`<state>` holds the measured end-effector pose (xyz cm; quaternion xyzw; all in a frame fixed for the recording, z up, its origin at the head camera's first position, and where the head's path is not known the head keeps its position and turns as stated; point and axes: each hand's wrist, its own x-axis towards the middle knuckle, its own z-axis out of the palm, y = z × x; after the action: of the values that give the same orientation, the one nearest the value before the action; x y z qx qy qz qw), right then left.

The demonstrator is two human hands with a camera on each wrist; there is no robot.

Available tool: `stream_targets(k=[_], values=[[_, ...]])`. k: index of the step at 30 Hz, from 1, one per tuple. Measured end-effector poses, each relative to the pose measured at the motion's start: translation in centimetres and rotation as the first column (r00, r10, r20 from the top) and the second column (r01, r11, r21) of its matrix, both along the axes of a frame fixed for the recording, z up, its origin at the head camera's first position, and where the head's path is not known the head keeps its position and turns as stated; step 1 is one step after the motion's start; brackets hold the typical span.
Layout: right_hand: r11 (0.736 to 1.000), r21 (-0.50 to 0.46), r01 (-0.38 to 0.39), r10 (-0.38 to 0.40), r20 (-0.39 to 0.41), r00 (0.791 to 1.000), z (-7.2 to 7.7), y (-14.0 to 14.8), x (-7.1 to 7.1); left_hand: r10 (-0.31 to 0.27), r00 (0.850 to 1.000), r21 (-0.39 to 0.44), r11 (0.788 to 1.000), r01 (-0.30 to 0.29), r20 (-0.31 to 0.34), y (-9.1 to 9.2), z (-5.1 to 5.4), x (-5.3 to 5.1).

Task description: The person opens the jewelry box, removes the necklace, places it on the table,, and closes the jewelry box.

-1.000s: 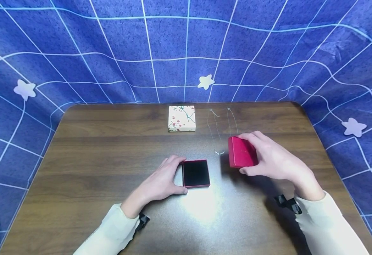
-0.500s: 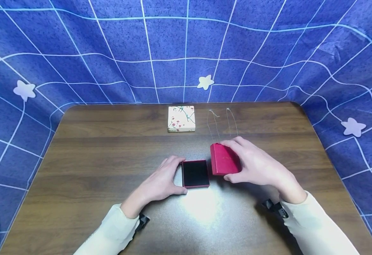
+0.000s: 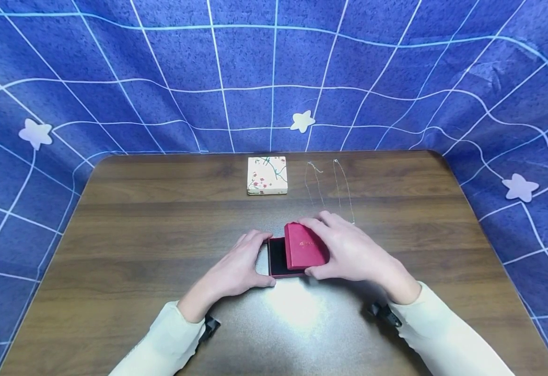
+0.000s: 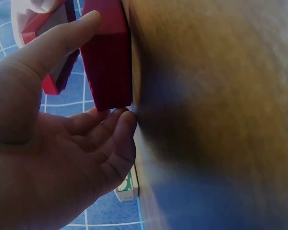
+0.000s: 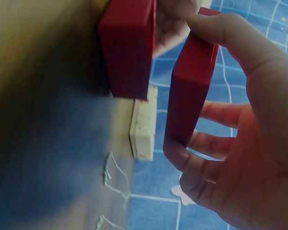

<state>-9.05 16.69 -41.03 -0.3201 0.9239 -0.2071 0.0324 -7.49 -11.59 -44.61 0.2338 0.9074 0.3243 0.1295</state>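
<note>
The black-lined red box base (image 3: 277,259) rests on the table. My left hand (image 3: 235,267) holds its left side, thumb at the near edge and fingers at the far edge; the left wrist view shows the red outer wall (image 4: 108,62) between them. Above the base, my right hand (image 3: 356,253) grips the red box lid (image 3: 305,246) by opposite edges. The lid is slightly tilted and covers the base's right part from the head view. A gap separates the lid's side (image 5: 189,76) from the base (image 5: 127,62) in the right wrist view.
A white flower-patterned box (image 3: 267,175) stands at the back of the wooden table (image 3: 161,219). Two thin chain necklaces, a left one (image 3: 315,167) and a right one (image 3: 347,183), lie beyond the right hand, which hides their near ends. A blue gridded cloth (image 3: 170,57) hangs behind.
My right hand has carried the lid leftward from beside the necklaces to over the base. The left hand and the base have stayed in place.
</note>
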Motion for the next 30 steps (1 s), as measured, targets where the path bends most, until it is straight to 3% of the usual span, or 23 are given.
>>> stream_targets(k=[15,30], values=[[0.998,0.053,-0.034,0.037,-0.075,0.996,-1.0,-2.8,0.2,0.010,1.000,0.006,1.000,-0.010,0.016,0.0,0.0,0.0],[0.992,0.120,-0.041,0.052,-0.091,0.995,-1.6,-3.8,0.2,0.015,1.000,0.011,1.000,-0.015,0.019,0.0,-0.2,-0.1]])
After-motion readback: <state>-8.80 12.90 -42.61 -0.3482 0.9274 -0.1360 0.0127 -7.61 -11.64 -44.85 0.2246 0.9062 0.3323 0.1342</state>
